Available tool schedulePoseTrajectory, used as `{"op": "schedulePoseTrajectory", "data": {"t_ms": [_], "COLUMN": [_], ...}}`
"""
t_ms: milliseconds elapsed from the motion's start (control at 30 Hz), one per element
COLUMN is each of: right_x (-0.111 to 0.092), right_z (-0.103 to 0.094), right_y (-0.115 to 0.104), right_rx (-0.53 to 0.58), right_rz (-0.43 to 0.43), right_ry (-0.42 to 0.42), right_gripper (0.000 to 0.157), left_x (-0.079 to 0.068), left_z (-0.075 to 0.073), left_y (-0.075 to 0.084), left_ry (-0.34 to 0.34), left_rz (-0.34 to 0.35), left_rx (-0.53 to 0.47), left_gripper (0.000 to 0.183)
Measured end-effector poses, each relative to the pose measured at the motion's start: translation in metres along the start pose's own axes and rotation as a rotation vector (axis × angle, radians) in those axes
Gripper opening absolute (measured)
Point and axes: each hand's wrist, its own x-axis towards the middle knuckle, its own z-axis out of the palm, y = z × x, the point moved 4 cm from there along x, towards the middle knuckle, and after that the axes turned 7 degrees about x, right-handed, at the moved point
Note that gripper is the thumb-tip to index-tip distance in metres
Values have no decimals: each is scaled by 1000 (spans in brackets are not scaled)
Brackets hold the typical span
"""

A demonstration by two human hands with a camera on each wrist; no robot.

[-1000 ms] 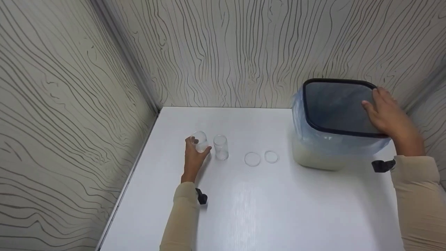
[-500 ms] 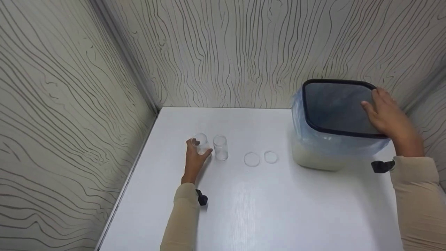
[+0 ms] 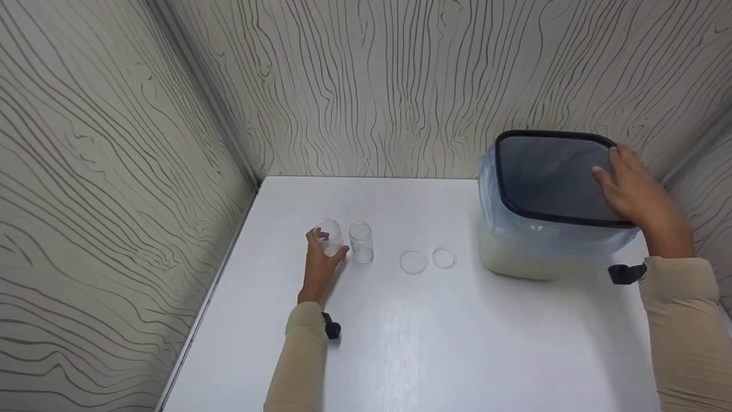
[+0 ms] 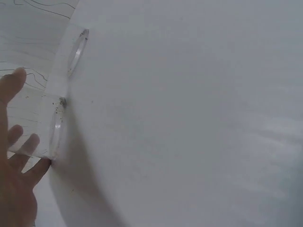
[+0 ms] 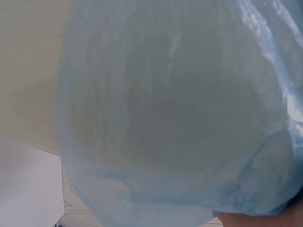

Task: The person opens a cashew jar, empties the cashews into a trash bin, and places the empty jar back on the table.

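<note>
At the left of the table (image 3: 400, 326), two clear cylindrical glasses stand side by side. My left hand (image 3: 322, 266) holds the left glass (image 3: 331, 240), with its thumb on the side facing the right glass (image 3: 361, 246) and its fingers on the far left side. In the left wrist view, some fingers show through the clear wall of the held glass (image 4: 56, 127). At the right, my right hand (image 3: 643, 186) rests on the black rim of a bin (image 3: 514, 260), its fingers extended and its thumb over the dark opening.
Two clear round pieces, rings or thin discs, lie flat: a left one (image 3: 413, 262) and a right one (image 3: 444, 258). A pale blue bag (image 3: 492, 200) lines the bin and hangs over its outside. Patterned walls (image 3: 366, 86) stand behind and at the left.
The left hand has lowered slightly with its glass, which now stands more upright beside the other one. The right hand stays on the bin rim.
</note>
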Motion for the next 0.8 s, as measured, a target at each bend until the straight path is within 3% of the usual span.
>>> {"op": "schedulePoseTrajectory", "data": {"t_ms": [367,600,800], "right_x": [5,8,10], "right_z": [0,-3,-6], "right_y": [1,7,10], "right_rx": [5,11,54], "right_rz": [-15,-7,-17], "right_ry": [2,-24,-22], "right_gripper": [79,80,78], "left_x": [-3,-4,-3], "left_z": [-4,-16,-30], "left_y": [-5,4,20], "left_ry": [-43,-89,-109], "left_rz": [7,25,39], "left_rx": [-46,-100,-46], "left_gripper": [108,116,117]}}
